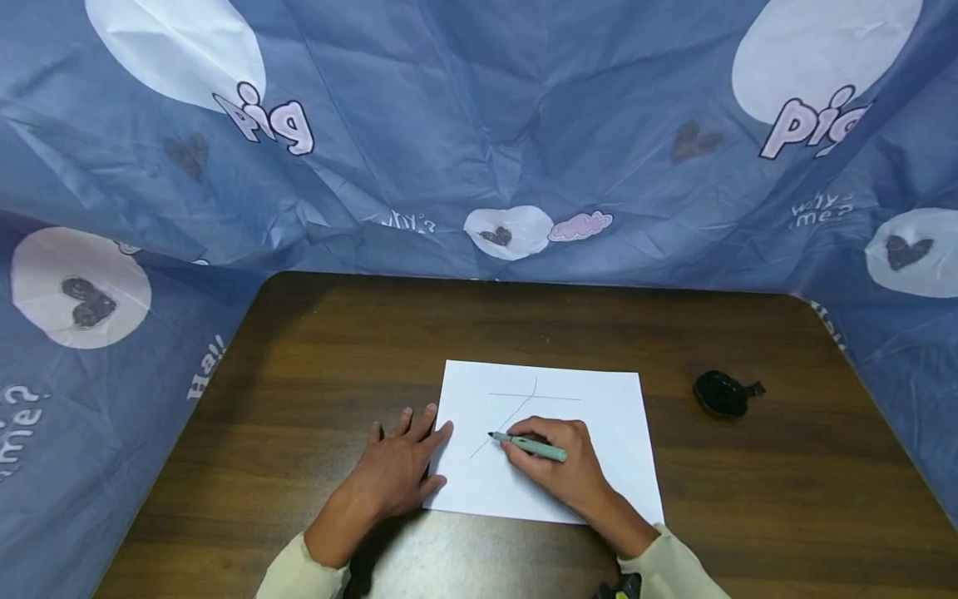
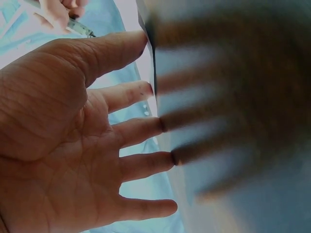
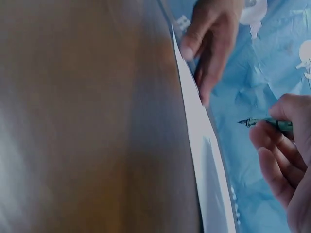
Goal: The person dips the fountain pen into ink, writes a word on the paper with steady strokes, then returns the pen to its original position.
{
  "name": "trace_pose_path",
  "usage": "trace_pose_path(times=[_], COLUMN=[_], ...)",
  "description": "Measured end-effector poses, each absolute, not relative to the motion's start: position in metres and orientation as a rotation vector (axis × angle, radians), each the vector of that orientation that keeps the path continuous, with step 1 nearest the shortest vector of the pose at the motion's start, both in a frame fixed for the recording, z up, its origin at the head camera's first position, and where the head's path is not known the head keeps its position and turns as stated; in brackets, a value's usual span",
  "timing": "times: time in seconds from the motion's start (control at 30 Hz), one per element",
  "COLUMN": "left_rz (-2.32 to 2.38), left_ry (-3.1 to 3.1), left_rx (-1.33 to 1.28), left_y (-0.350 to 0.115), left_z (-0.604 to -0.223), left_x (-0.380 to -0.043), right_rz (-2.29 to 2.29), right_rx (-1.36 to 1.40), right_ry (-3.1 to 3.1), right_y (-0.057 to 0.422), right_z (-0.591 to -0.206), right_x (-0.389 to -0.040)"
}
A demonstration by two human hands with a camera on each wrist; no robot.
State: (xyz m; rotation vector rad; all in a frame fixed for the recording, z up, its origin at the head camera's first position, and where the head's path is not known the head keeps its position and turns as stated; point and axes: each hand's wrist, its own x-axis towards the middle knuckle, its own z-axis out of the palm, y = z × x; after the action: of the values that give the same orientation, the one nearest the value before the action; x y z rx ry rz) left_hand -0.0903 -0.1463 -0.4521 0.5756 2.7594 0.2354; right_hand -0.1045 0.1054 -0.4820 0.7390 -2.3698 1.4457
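A white sheet of paper (image 1: 599,433) lies on the table, bearing a thin horizontal line crossed by a long stroke curving down to the left. My right hand (image 1: 557,462) pinches a pale green fountain pen (image 1: 540,449) between thumb and fingers. Its dark nib overlaps the long stroke in the head view; the right wrist view shows a gap between nib and paper. At the sheet's left edge my left hand (image 1: 397,466) rests with fingers spread, thumb and a fingertip over the edge. The left wrist view shows that palm (image 2: 63,131) and its straight fingers (image 2: 141,167).
On the brown wooden table (image 1: 337,349), right of the paper, lies a small dark rounded object (image 1: 722,393) with a short stub. A black and yellow item (image 1: 621,587) shows beside the right sleeve. Blue patterned cloth (image 1: 449,125) hangs around the table's back and sides.
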Motion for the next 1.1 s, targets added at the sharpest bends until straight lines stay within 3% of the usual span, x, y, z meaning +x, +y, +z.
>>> trace_pose_path(times=[0.47,1.1], left_rz=[0.238,0.221], left_ry=[2.754,2.746], left_rx=[0.576,0.561], left_y=[-0.147,-0.146], left_z=[-0.452,-0.45], left_x=[-0.088,-0.089], right_rz=[1.417,1.411], right_rx=[0.301,0.203], right_ry=[-2.408,-2.487], right_y=[0.136,0.138], right_z=[-0.49,-0.492], right_x=[-0.137,-0.14])
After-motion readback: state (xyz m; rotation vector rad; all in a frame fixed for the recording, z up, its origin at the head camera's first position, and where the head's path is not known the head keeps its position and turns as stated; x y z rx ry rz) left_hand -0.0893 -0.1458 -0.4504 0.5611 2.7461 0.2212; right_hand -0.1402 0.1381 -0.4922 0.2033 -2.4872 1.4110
